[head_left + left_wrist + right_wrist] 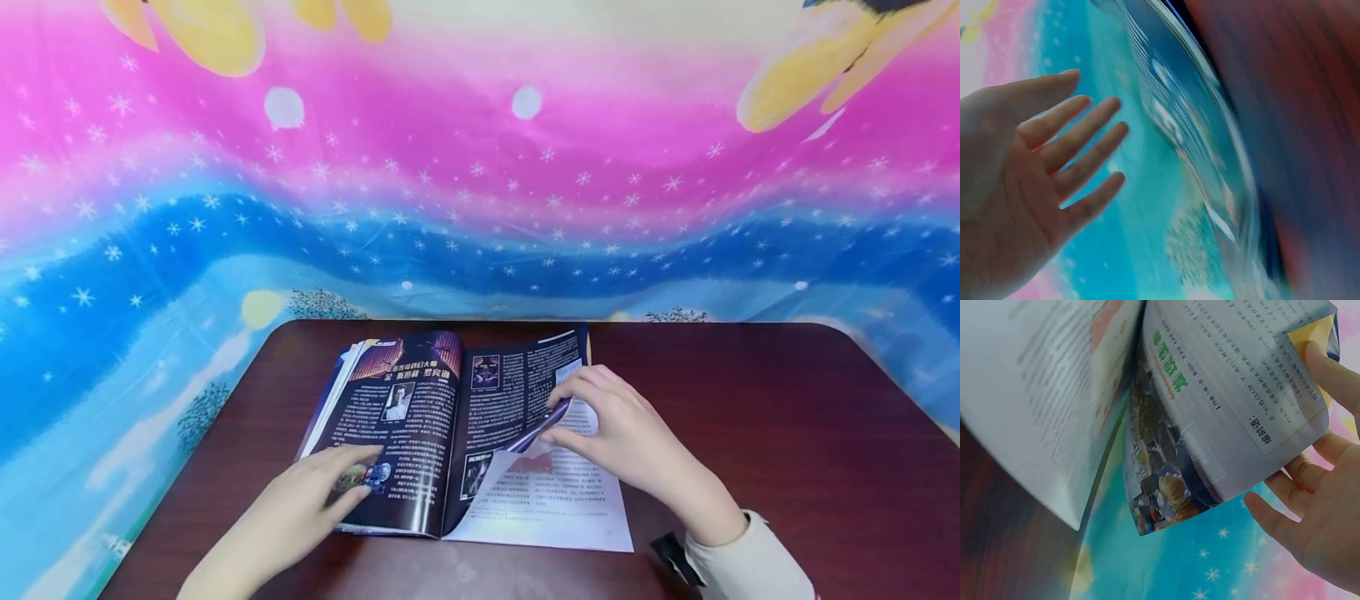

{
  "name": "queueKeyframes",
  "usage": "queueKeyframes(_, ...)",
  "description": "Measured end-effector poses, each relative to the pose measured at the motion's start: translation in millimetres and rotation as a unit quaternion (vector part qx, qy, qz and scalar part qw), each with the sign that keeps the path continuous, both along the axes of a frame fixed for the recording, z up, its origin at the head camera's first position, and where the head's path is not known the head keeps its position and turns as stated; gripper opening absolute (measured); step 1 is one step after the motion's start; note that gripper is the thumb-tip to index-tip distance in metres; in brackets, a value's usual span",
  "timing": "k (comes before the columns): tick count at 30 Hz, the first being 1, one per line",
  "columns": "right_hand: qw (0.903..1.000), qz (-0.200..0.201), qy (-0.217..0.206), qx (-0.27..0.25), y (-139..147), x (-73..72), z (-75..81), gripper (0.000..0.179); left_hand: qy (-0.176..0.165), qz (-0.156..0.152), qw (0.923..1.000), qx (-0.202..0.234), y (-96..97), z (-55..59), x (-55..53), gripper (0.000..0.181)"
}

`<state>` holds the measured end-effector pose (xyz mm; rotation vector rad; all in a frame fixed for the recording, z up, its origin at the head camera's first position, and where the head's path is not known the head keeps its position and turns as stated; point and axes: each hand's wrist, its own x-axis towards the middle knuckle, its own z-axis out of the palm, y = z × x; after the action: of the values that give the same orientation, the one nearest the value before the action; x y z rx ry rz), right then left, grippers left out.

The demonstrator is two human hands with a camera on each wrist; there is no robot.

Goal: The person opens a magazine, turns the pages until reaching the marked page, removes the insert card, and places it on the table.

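Observation:
An open magazine [412,467] lies on the table, with dark printed pages showing left and right. My right hand [622,429] pinches the outer edge of a right-hand page [540,427], which curls up and uncovers a white page [577,521] beneath. In the right wrist view, my right hand [1322,506] is at the edge of a bent page [1229,406] with text and a colour photo. My left hand [300,504] is over the lower left page, fingers relaxed. The left wrist view shows that left hand [1041,169] with fingers spread and nothing held.
The dark red-brown table [750,400] extends to both sides of the magazine. Behind it hangs a pink and blue cloth [480,208] with snowflakes. A small black item [675,558] sits by the right cuff [750,562].

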<state>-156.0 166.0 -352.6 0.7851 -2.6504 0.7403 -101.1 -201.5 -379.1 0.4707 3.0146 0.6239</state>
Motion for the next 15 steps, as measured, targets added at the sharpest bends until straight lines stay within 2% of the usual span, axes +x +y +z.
queueKeyframes(5,1.0,0.003,-0.007,-0.005,-8.1,-0.2,7.0,0.035,0.075,-0.049,0.9957,0.024,28.4,10.5,4.7,0.041)
queueKeyframes(10,0.9999,0.013,-0.002,-0.007,-14.6,-0.4,13.0,0.039,0.15,-0.105,0.9819,0.049,54.1,17.0,3.7,0.045)
queueKeyframes(15,0.9996,0.024,0.007,-0.014,-18.1,-0.8,16.2,0.042,0.189,-0.139,0.9692,0.074,75.0,20.9,-2.6,0.049)
